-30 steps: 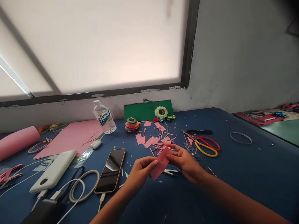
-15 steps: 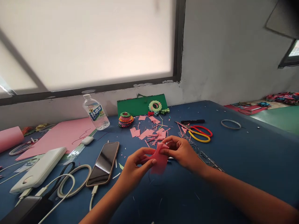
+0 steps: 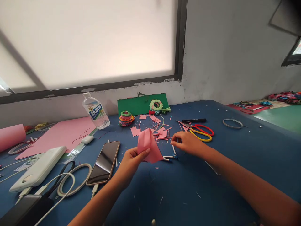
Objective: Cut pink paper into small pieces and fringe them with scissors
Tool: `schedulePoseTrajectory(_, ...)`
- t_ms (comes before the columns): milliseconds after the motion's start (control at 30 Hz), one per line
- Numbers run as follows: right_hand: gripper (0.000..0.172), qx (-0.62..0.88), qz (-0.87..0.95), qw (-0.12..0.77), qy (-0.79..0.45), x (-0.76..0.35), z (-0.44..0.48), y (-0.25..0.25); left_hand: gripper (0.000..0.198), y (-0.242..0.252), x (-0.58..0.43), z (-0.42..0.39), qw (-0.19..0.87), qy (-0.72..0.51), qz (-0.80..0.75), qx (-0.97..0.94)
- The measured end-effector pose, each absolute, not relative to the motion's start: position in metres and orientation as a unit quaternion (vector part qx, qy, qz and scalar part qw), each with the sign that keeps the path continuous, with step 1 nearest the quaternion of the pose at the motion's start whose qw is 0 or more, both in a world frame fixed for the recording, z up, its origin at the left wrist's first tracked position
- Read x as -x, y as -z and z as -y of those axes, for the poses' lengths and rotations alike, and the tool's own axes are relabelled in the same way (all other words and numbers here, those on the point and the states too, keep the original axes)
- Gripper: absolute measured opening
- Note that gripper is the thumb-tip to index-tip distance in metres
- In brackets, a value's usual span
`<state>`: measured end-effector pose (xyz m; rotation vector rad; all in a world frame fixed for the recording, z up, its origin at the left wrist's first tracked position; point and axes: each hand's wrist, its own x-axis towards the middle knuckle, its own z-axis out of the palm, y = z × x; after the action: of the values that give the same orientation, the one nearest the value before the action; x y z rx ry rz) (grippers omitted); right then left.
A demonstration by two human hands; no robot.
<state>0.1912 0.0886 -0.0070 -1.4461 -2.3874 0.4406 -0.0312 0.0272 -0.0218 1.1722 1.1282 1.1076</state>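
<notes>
My left hand [image 3: 134, 161] is closed on a folded piece of pink paper [image 3: 149, 146], pinching its lower part between thumb and fingers; its flaps stand partly open. To the right, low over the table, is my right hand [image 3: 187, 142], its fingers curled with the tips close together. A thin white stick [image 3: 174, 150] shows just at those fingertips; whether it is gripped is hard to make out. Other thin white and blue sticks [image 3: 168, 159] lie between the two hands. Behind the paper are pink scraps [image 3: 162, 134] and cut strips. Scissors [image 3: 201, 131] with red and yellow handles lie beyond my right hand.
At left are a phone [image 3: 103, 163], a white power bank [image 3: 39, 169], coiled cables and a pink sheet [image 3: 62, 135]. A water bottle [image 3: 96, 111] stands behind. Further back are a stacked paper ornament [image 3: 126, 119] and a green board [image 3: 134, 106]. A black pen [image 3: 194, 120] and wire ring [image 3: 232, 123] lie right.
My right hand has let go of the pink paper and moved right, down to the thin sticks. My left hand keeps the paper, now tilted and further left.
</notes>
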Motion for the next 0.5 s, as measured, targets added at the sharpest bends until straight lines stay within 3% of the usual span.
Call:
schedulePoseTrajectory(167, 0.012, 0.627, 0.772, 0.073, -0.079, -0.221, -0.105, 0.009, 0.027, 0.018, 0.04, -0.034, 0.56, -0.522, -0.481, -0.428)
schedulePoseTrajectory(300, 0.031, 0.677, 0.732, 0.003, -0.074, -0.242, -0.116, 0.006, 0.026, 0.015, 0.041, -0.034, 0.574, -0.549, -0.466, -0.39)
schedulePoseTrajectory(500, 0.039, 0.718, 0.695, 0.037, -0.006, -0.265, -0.135, 0.012, 0.024, 0.01, 0.038, -0.03, 0.585, -0.554, -0.458, -0.376)
